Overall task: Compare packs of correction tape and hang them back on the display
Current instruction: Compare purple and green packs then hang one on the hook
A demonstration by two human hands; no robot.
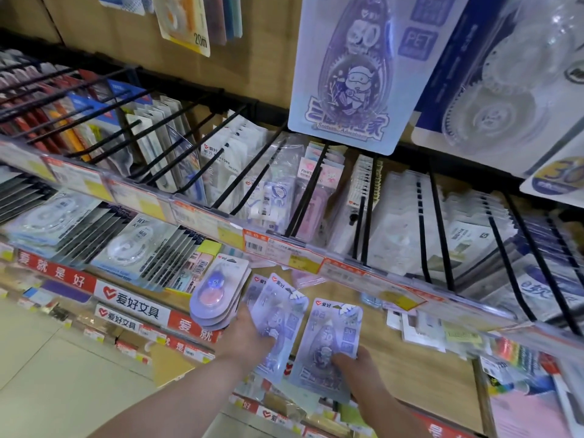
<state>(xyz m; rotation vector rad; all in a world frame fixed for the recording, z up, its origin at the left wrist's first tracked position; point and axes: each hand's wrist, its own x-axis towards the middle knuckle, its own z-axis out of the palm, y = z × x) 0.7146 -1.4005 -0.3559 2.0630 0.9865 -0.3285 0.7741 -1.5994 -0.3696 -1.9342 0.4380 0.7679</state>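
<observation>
gripping packs (325, 330) — left hand (249, 338), right hand (358, 371)

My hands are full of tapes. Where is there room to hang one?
Bare wood board shows right of the right hand, below the price rail. The long black pegs above are bare at the front. Crowded: the white packs at right.

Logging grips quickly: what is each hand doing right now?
Left hand: holding a fanned stack of rounded lilac blister packs plus rectangular purple blister packs.
Right hand: holding a single rectangular purple pack.
</observation>
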